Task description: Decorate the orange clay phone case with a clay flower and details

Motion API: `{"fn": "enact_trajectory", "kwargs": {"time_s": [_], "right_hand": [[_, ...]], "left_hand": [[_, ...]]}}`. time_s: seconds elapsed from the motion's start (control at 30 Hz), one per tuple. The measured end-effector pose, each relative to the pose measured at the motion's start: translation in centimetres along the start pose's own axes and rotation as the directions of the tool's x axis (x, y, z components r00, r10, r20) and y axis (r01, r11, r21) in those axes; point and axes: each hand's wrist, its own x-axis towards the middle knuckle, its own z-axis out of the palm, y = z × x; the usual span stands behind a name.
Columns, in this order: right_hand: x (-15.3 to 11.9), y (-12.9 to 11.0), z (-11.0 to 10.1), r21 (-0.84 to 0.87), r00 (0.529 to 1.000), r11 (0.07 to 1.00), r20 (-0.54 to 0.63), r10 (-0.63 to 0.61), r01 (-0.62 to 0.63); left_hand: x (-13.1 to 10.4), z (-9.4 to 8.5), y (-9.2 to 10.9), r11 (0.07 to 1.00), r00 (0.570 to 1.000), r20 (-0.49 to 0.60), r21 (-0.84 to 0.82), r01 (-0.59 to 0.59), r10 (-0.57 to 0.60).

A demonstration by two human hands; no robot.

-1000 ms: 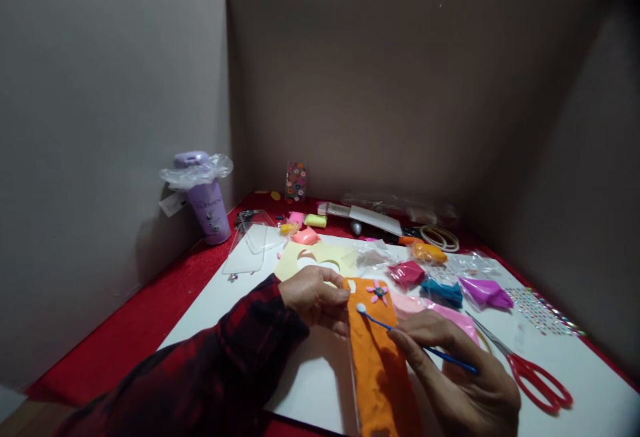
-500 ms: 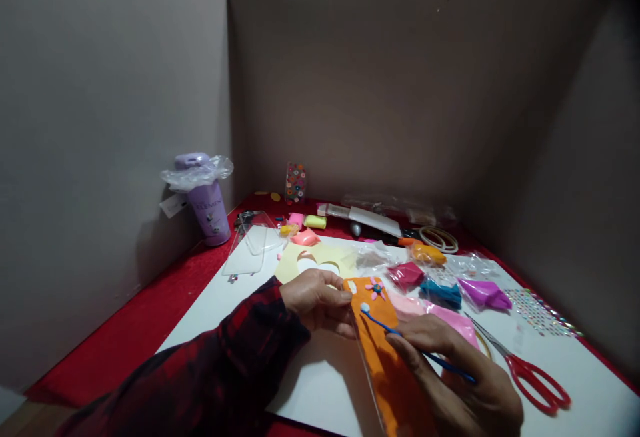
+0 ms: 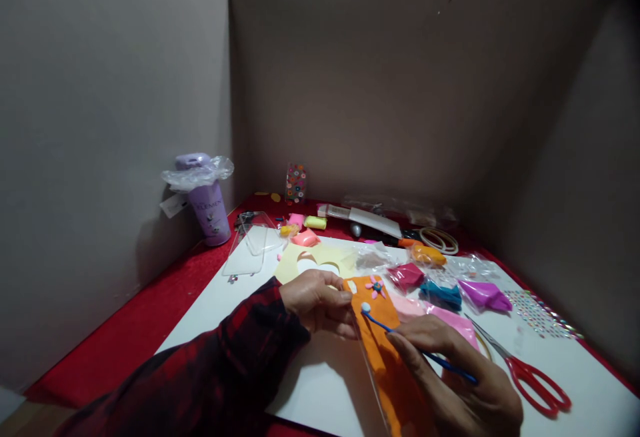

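Note:
An orange clay-covered panel (image 3: pixel 383 350) with a clear edge is tilted up in front of me. My left hand (image 3: pixel 320 300) pinches its upper left edge. Near the top of the panel is a pink flower (image 3: pixel 375 287) with a dark blue centre. Below and left of the flower sits a small pale blue dot (image 3: pixel 366 307). My right hand (image 3: pixel 453 373) holds a thin blue tool (image 3: pixel 435 358), whose tip touches or nearly touches the dot. The right hand hides part of the panel's lower right side.
Red scissors (image 3: pixel 537 383) lie at the right, beside a sheet of gems (image 3: pixel 543 313). Bagged purple clay (image 3: pixel 484 294) and teal clay (image 3: pixel 441 295) lie behind my right hand. A lilac cup (image 3: pixel 209 213) stands at the back left, near clear cases (image 3: pixel 247 257).
Hardly anything differs. The blue tool's tip and my right fingers have shifted very slightly; both hands keep their hold.

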Motion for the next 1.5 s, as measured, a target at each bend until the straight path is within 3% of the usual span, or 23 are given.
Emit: {"fn": "enact_trajectory", "kwargs": {"time_s": [0.2,0.4,0.63,0.83,1.07,1.23,1.5], "right_hand": [[0.45,-0.33,0.10,0.017,0.998,0.999,-0.048,0.033,-0.032],[0.41,-0.36,-0.03,0.016,1.000,1.000,-0.024,-0.011,0.011],[0.44,-0.41,0.08,0.060,0.999,0.997,-0.025,0.039,-0.038],[0.31,-0.22,0.01,0.032,0.999,0.999,-0.027,-0.023,0.024],[0.68,-0.63,0.15,0.042,0.999,0.999,-0.034,0.034,-0.032],[0.76,-0.61,0.10,0.048,1.000,0.999,-0.026,-0.013,0.014],[0.87,-0.91,0.03,0.047,0.998,0.999,-0.054,0.022,-0.020]], "left_hand": [[-0.02,0.08,0.09,1.000,1.000,0.018,-0.001,0.011,-0.011],[0.01,0.10,0.10,1.000,1.000,0.003,-0.004,0.014,-0.014],[-0.15,0.23,0.15,1.000,1.000,0.006,-0.013,0.015,-0.015],[-0.01,0.05,0.08,1.000,1.000,0.003,0.006,0.007,-0.007],[-0.06,0.05,0.09,1.000,1.000,-0.003,0.015,0.009,-0.009],[0.15,-0.21,0.01,1.000,1.000,-0.017,0.016,0.002,-0.002],[0.22,-0.26,-0.11,1.000,1.000,-0.014,0.013,-0.001,0.001]]}}
